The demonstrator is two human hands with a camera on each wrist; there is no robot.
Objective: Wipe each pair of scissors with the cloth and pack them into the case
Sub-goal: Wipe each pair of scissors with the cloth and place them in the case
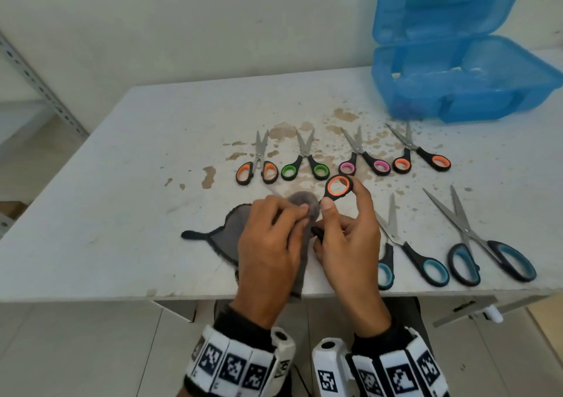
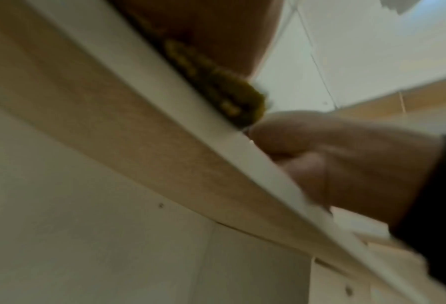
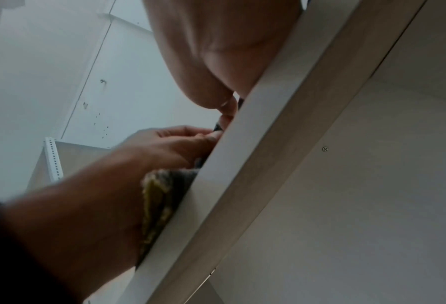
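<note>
From the head camera, the right hand (image 1: 347,238) is gripping the orange scissors (image 1: 338,187) by their handles, near the front edge of the desk (image 1: 122,159). The left hand (image 1: 268,244) is pinching the grey cloth (image 1: 231,232) around the blades, which are hidden inside it. The blue case (image 1: 463,92) is sitting open at the far right corner, well apart from both hands. Six more pairs are lying on the desk.

From the left wrist camera, the cloth is hanging over the desk's front edge.

From the right wrist camera, the left hand's fingers are curling on the cloth.

The blades could be poking a finger through the cloth, or the hanging cloth could be sliding off.
</note>
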